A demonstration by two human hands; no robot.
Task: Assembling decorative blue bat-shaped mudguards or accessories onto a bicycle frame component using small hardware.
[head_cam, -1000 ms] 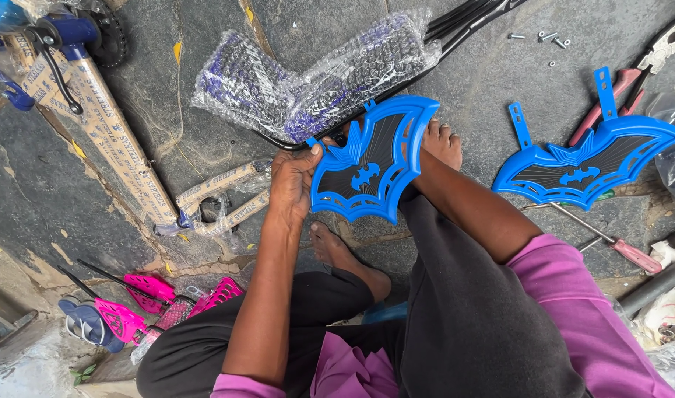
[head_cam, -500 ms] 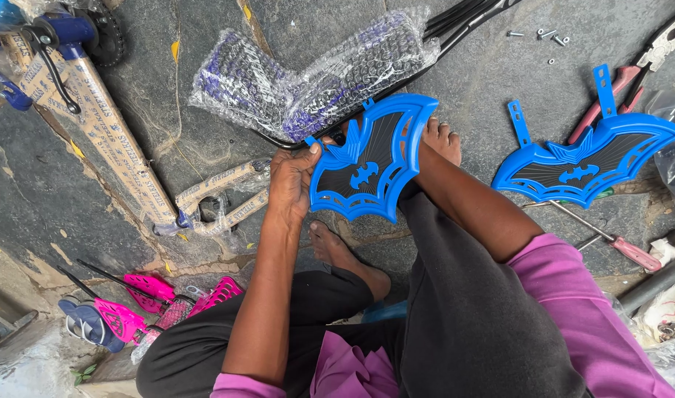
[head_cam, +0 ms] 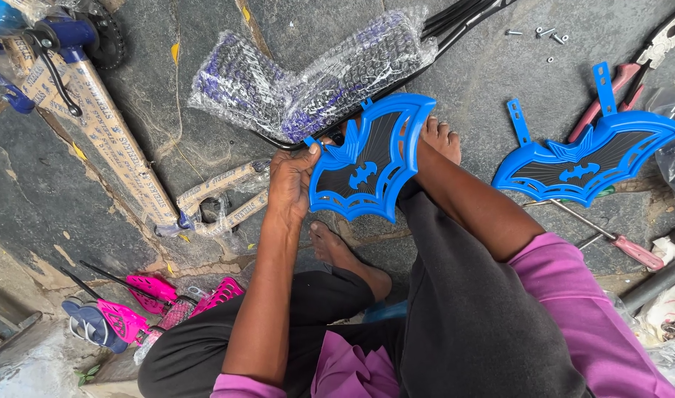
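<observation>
— Blue bat-shaped plate [head_cam: 367, 166], where is it?
— Centre frame, above the knee; the left hand [head_cam: 292, 180] grips its left edge, fingers closed.
— The right hand?
— Hidden behind the plate; cannot tell.

Glossy blue plastic bat-shaped plate [head_cam: 367, 166], clear crinkled bubble wrap [head_cam: 315, 77], rough matt, seemingly stone floor [head_cam: 205, 133].

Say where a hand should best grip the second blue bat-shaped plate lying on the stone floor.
Probably by the blue bat-shaped plate at its upper wing edge, from above: it lies flat, its two upright tabs and open rim are unobstructed, while a screwdriver lies along its lower edge.
</observation>
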